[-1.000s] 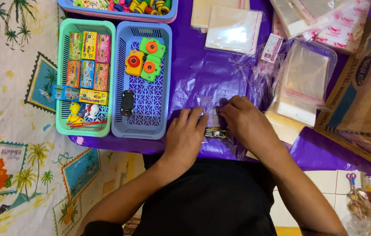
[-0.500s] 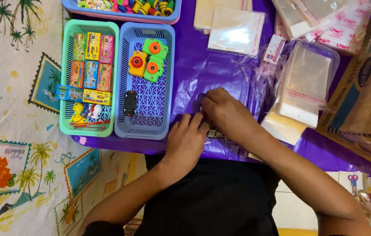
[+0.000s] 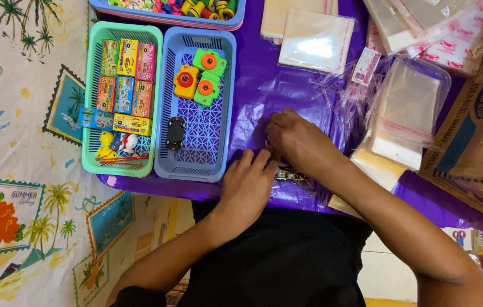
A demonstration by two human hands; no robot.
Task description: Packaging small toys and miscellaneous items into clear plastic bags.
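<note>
At centre frame we see both hands working flat on the purple plastic table cover (image 3: 287,79). The left hand (image 3: 248,185) lies palm down with fingers extended, its fingertips pressing on a small clear plastic bag holding a dark toy (image 3: 291,176). The right hand (image 3: 295,139) sits just above and to the right, fingers curled down onto the upper edge of the same bag; whether it pinches the film or merely presses it, we cannot tell. The bag lies between the two hands, slightly lower right of the left fingertips, and is mostly covered by them.

Left of the hands stands a blue slotted plastic basket (image 3: 164,96) containing orange and green toy cameras (image 3: 200,77) and a small black toy car (image 3: 175,133). Further left, a green slotted plastic basket (image 3: 91,113) holds small colourful boxes (image 3: 125,79). At right of frame lies a stack of clear cellophane bags (image 3: 409,111), with a brown cardboard box (image 3: 475,142) beside it.
</note>
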